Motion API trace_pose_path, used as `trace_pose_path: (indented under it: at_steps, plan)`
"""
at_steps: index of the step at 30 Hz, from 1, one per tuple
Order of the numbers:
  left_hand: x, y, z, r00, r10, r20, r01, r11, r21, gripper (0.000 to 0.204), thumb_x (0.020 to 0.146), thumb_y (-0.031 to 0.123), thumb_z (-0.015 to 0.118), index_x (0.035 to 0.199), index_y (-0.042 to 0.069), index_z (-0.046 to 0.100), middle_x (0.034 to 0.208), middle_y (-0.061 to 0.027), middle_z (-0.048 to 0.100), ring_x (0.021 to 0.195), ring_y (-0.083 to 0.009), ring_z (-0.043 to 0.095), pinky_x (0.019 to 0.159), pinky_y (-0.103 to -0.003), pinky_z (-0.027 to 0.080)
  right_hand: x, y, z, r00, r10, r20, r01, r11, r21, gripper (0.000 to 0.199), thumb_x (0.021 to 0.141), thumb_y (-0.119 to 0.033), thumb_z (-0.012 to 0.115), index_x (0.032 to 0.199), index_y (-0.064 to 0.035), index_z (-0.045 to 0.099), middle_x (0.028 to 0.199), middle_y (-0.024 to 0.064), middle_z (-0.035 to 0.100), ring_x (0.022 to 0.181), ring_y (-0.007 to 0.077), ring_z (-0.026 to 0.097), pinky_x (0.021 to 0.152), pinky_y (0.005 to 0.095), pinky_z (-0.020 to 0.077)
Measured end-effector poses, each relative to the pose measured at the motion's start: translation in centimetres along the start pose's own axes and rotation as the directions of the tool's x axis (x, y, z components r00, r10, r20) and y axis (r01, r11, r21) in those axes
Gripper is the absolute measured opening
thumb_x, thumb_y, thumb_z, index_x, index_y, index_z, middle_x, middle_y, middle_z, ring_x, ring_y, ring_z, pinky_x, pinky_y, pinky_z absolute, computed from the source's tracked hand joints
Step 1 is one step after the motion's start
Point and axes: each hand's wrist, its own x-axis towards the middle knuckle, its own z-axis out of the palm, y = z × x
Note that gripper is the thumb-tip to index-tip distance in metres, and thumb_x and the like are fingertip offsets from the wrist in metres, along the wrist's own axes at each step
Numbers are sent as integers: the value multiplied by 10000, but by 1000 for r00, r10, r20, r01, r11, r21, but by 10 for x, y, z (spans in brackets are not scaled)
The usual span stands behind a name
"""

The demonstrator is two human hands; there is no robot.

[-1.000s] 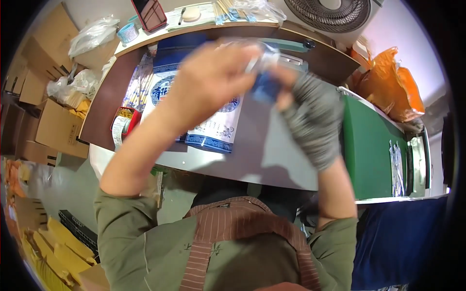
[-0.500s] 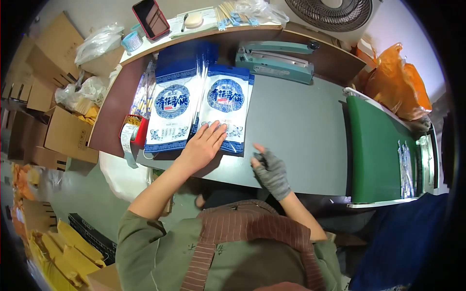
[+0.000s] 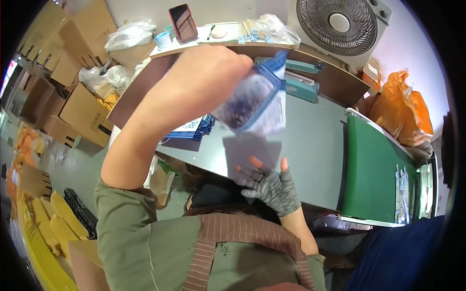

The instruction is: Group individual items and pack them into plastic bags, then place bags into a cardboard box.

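Note:
My left hand [image 3: 221, 68] is raised high over the table with its fingers closed on a blue-and-white plastic packaging bag [image 3: 259, 104]. The bag hangs tilted and bent, smeared by motion; whether more than one is held cannot be told. Behind my left forearm, the lower end of a stack of similar bags [image 3: 191, 130] shows on the tabletop. My right hand [image 3: 272, 186], in a grey fingerless glove, is open with its fingers spread near the table's front edge. It holds nothing and is below the hanging bag.
A teal bag sealer [image 3: 301, 88] stands along the back board of the grey table [image 3: 310, 145]. At the right is a green surface [image 3: 371, 169] with thin packets [image 3: 402, 194]. A phone [image 3: 183, 23], a fan [image 3: 339, 23], an orange bag [image 3: 403, 109] and cardboard boxes [image 3: 85, 114] surround the table.
My left hand has risen from the flat bags, lifting one up and to the right. My right hand has opened and turned. The head view has shifted slightly.

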Motion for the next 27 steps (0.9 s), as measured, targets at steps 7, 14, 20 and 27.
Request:
trace_pose_path:
  at_steps: [7, 14, 20, 27]
  plan:
    - [-47, 91, -7, 887, 325, 330, -238, 931, -276, 133, 755, 93, 570, 868, 25, 560, 872, -107, 617, 769, -247, 658, 606, -346, 521, -10, -21, 16, 965, -262, 23, 263, 959, -109, 752, 878, -619, 498, 1346, -34, 434, 1398, 187, 424, 1250, 319, 469, 1016, 454, 417]
    - [-131, 141, 27, 942, 333, 45, -271, 833, -482, 209, 790, 146, 545, 833, -55, 587, 870, -204, 617, 727, -311, 635, 670, -367, 526, -20, -20, 25, 995, 73, -69, -68, 995, 78, 698, 916, -527, 489, 1356, 8, 407, 1318, 210, 509, 1188, 328, 524, 1002, 473, 444]
    - [-205, 144, 20, 969, 179, -171, -238, 863, -447, 172, 727, 170, 599, 704, 6, 646, 702, -142, 659, 660, -301, 657, 536, -417, 500, 118, 87, 76, 860, 507, 63, -461, 823, -332, 626, 926, -430, 505, 1334, 36, 417, 1268, 223, 540, 1135, 318, 563, 967, 450, 478]
    - [-315, 143, -49, 978, -199, 60, 208, 951, -228, 182, 746, 210, 615, 726, 36, 666, 662, -127, 661, 602, -313, 652, 524, -438, 495, 158, 266, 166, 564, 819, 104, -602, 495, -627, 611, 896, -371, 549, 1320, 51, 425, 1238, 220, 560, 1092, 316, 589, 949, 443, 493]
